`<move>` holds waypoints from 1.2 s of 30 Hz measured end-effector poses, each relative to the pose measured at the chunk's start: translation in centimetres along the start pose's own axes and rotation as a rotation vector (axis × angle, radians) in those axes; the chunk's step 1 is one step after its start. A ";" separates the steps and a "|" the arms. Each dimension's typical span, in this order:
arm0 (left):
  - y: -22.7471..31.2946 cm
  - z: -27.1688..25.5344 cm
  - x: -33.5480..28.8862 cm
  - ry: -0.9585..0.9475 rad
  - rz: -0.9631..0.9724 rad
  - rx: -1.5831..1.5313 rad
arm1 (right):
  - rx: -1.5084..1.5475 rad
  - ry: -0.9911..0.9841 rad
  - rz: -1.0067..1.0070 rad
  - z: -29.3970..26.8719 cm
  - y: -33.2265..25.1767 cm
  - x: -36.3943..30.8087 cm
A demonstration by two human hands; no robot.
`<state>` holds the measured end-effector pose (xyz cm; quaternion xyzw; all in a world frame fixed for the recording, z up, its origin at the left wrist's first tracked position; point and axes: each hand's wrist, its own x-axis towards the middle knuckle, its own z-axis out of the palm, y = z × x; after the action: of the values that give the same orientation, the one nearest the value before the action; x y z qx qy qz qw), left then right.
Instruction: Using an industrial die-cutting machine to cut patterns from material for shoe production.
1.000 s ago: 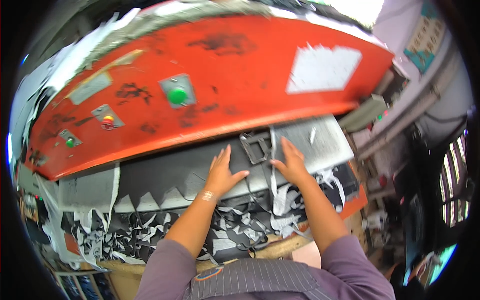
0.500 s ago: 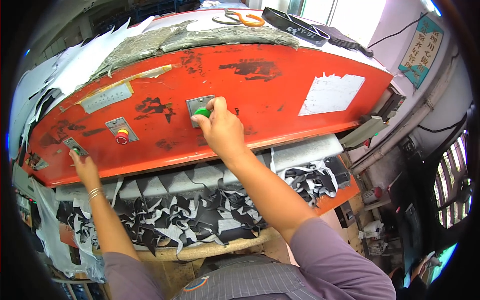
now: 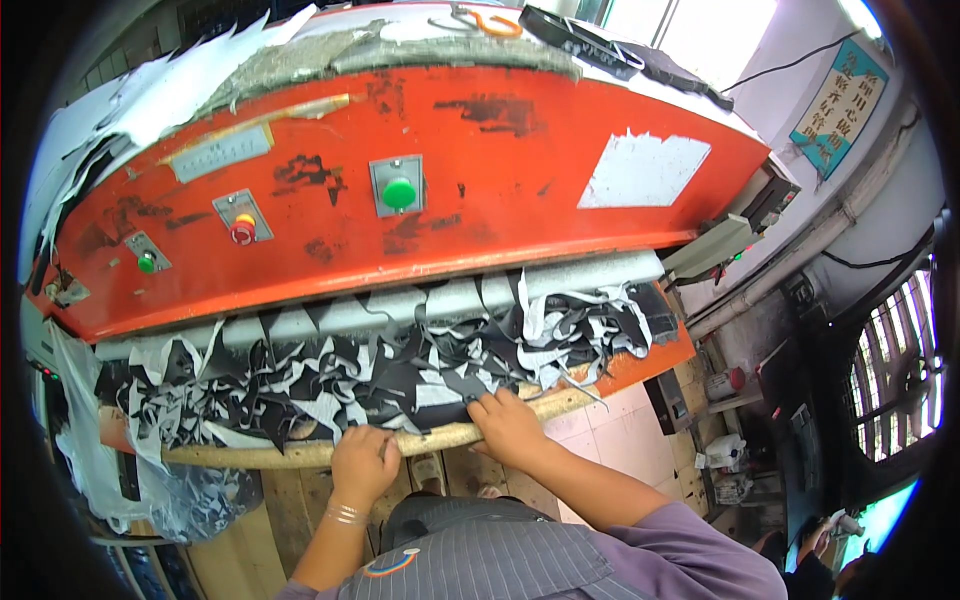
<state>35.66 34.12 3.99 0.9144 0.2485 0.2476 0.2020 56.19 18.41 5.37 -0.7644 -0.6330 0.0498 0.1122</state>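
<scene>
A large red press [image 3: 480,215] stands in front of me, with a green push button [image 3: 399,193], a smaller green button [image 3: 147,262] and a red stop button [image 3: 243,229] on its face. Under it juts a bed heaped with black-and-white sheet scraps [image 3: 380,385], bordered by a pale, worn front edge [image 3: 270,457]. My left hand [image 3: 362,465] is curled over that edge near its middle. A short way to the right, my right hand [image 3: 508,428] grips the same edge, fingertips close to the scraps. The undersides of both grips are hidden.
On top of the press lie white sheets [image 3: 160,85], orange-handled scissors [image 3: 492,22] and a black band [image 3: 580,40]. Clear plastic bags [image 3: 95,450] hang at the left. A shelf with containers [image 3: 728,385] stands at right; another person's hand [image 3: 815,540] shows at lower right.
Both hands have left the green buttons and come down onto the bed's front edge. The scraps and bed edge sit nearer to me in the picture, and my view has shifted slightly.
</scene>
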 end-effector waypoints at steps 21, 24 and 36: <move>-1.1 2.5 24.9 -0.595 -0.443 -0.928 | 0.057 0.127 0.460 -7.6 19.6 24.7; 0.6 8.9 30.8 -0.534 -0.458 -1.023 | 0.056 -0.092 0.675 -6.7 21.4 26.4; 9.5 16.1 30.6 -0.700 -0.594 -1.698 | 1.452 0.514 0.482 -6.2 22.4 11.0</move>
<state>71.00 39.59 6.59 0.3857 0.1335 -0.0031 0.9129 81.06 24.61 6.87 -0.6037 -0.2148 0.2942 0.7091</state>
